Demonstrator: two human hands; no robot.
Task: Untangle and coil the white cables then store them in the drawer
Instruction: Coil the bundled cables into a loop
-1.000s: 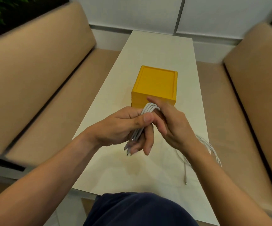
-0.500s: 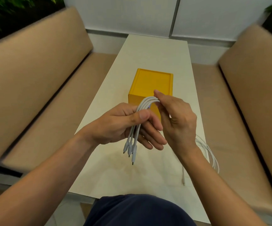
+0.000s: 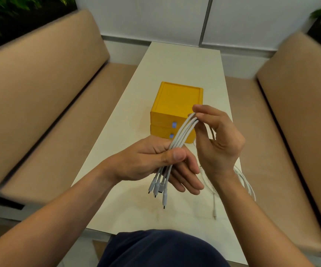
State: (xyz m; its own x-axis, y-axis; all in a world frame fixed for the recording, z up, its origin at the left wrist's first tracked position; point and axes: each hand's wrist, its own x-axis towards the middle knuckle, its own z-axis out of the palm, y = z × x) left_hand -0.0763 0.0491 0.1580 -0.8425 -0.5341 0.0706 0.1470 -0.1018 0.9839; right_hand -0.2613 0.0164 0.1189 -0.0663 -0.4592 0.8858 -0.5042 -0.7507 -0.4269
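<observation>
The white cables [image 3: 182,132], likely light, limp and smooth, hang folded in a bundle above the near end of the bench [image 3: 184,60]. The left hand [image 3: 155,160] clamps them under its thumb, and the right hand [image 3: 219,139] pinches the bend. A loose cable [image 3: 246,182] trails by the bench's right edge. A mid-bundle grip looks best, since the loops may slip.

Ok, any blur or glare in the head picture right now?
Head view: white cables, left hand and right hand sharp at centre; benches and plants at the edges smeared and bowed by the wide lens; soft light, no glare, faint shadows on the table.
</observation>
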